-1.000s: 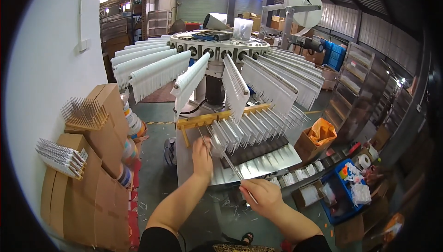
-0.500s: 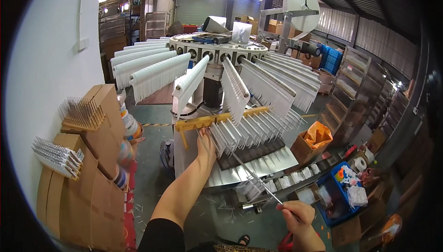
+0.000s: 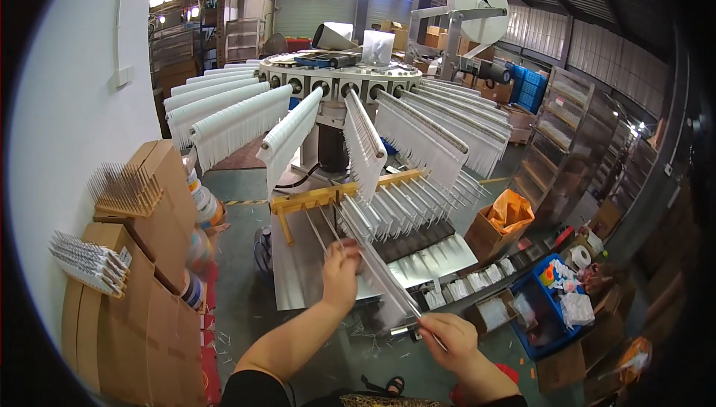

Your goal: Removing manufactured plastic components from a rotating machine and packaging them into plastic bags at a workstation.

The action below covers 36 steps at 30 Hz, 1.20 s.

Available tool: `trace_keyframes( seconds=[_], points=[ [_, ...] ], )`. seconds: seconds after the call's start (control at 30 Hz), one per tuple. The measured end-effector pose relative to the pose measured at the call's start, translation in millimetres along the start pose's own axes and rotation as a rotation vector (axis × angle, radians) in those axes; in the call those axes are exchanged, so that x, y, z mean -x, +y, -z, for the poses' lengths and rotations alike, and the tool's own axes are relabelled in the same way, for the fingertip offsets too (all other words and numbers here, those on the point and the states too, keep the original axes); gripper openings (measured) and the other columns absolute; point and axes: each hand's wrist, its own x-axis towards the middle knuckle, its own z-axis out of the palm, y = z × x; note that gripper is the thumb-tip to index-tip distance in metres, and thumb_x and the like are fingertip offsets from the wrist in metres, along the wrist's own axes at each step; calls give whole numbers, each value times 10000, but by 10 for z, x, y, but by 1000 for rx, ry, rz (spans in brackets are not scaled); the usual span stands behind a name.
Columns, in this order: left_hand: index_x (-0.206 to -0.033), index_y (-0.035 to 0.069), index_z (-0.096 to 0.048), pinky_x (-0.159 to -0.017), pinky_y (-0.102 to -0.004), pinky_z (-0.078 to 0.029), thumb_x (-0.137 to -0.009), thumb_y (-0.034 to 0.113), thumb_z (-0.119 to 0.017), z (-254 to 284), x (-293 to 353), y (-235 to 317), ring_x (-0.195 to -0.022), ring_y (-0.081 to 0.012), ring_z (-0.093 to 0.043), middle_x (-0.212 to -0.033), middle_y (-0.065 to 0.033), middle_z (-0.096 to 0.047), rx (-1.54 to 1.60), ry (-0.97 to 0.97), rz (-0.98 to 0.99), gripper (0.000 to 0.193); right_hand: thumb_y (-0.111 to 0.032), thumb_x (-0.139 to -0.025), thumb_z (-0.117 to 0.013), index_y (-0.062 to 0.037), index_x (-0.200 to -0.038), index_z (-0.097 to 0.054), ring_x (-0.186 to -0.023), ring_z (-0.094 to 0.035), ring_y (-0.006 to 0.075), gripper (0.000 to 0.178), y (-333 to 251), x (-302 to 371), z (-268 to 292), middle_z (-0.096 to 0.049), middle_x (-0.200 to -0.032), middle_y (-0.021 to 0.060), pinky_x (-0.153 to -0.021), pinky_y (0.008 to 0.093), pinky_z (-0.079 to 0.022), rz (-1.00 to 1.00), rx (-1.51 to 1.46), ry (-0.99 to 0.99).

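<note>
My right hand (image 3: 451, 340) grips the near end of a thin metal rod (image 3: 406, 297) that slants up toward a yellow wooden rack. Pale white strips (image 3: 391, 299) hang along this rod, somewhat blurred. My left hand (image 3: 343, 269) is closed beside the rod's middle, in front of the rack; what its fingers pinch is hard to make out. The yellow rack (image 3: 302, 200) carries a row of several rods with white strips (image 3: 406, 209) on its right part. A few bare rods (image 3: 316, 229) stick out of its left part.
Behind the rack stands a round machine (image 3: 339, 75) with long arms hung with white strips. Cardboard boxes (image 3: 123, 317) with spiked racks (image 3: 127, 189) are at left. To the right are an orange-lined box (image 3: 511, 213), a blue crate (image 3: 533, 332) and a metal shelf rack (image 3: 556, 131).
My left hand has come back from the yellow rack toward me, beside the rod. My right hand has shifted slightly left with the rod's end, and the view has moved a little.
</note>
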Motion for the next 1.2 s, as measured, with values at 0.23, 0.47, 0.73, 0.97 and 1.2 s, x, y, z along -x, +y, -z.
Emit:
trace_keyframes(
  seconds=[0.23,0.47,0.73,0.97,1.2],
  points=[
    [-1015,20,-514,-826,-279,-367,-824,135,-420,-94,-315,-209,-955,-166,-473,-1004,-64,-519,440,116,310,242,-18,-700,-592,7,-830,-588,-605,-603,245,132,-38,354,363,-611,-710,147,-541,278,-481,-68,21,179],
    [-991,43,-516,-719,-285,-438,-841,228,-403,-244,-722,-307,-809,-150,-546,-944,-42,-558,670,-49,402,263,-30,-710,-602,21,-832,-590,-623,-609,229,132,6,292,395,-622,-726,138,-569,269,-481,-139,-90,111],
    [-1074,50,-492,-789,-316,-443,-874,342,-369,-334,-594,-58,-886,-196,-563,-994,-71,-572,713,3,367,375,-4,-706,-619,12,-828,-578,-652,-601,198,129,19,205,353,-623,-753,115,-580,261,-470,-249,-153,82],
    [-1049,65,-505,-801,-358,-431,-863,313,-314,-209,-721,-284,-923,-212,-539,-990,-73,-565,809,-115,374,364,-18,-654,-673,-36,-832,-593,-651,-593,244,196,123,120,270,-608,-761,103,-556,293,-479,-160,-102,74],
    [-1040,27,-482,-803,-258,-365,-857,218,-384,-176,-476,-211,-872,-147,-490,-966,-55,-526,460,11,314,281,8,-641,-674,-36,-826,-578,-625,-592,240,213,166,-18,69,-602,-722,103,-541,286,-469,-62,-11,54]
  ],
)
